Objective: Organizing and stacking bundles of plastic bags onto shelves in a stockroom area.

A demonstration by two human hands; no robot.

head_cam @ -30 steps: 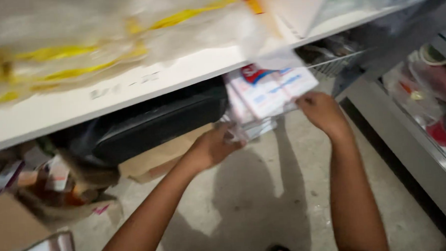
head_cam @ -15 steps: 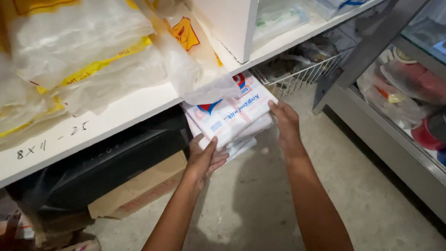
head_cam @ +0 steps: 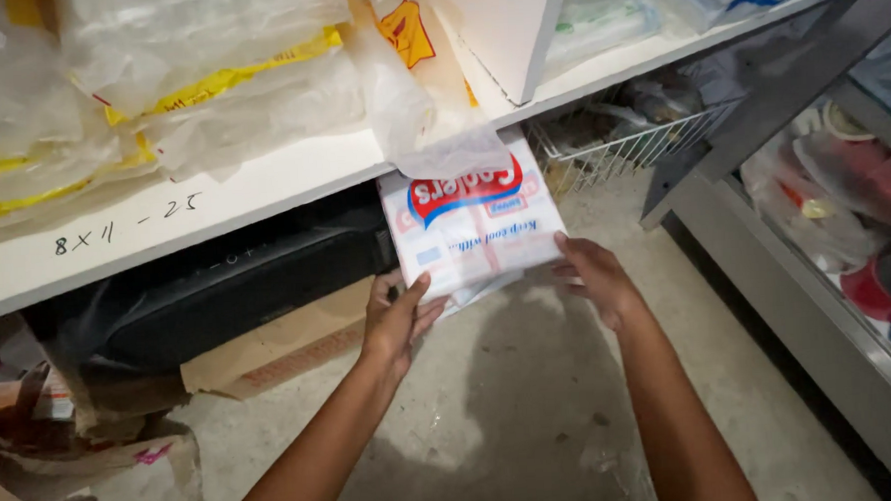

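Observation:
Both of my hands hold a flat white pack of plastic bags (head_cam: 469, 224) with a red and blue print, just below the front edge of a white shelf (head_cam: 262, 183). My left hand (head_cam: 396, 318) grips the pack's lower left corner. Fingers of my right hand (head_cam: 592, 279) press its lower right edge. A loose clear bag (head_cam: 430, 131) hangs off the shelf over the pack's top.
Stacks of clear bags with yellow bands (head_cam: 158, 83) fill the shelf. A black case (head_cam: 217, 291) and cardboard (head_cam: 279, 343) lie beneath it. A wire basket (head_cam: 631, 137) sits to the right, beside a grey metal rack (head_cam: 819, 314) with wrapped goods. Bare concrete floor (head_cam: 513, 418) lies below.
The pack has gone from upper right toward the middle of the view and sits closer to the shelf edge. Both hands stayed on it.

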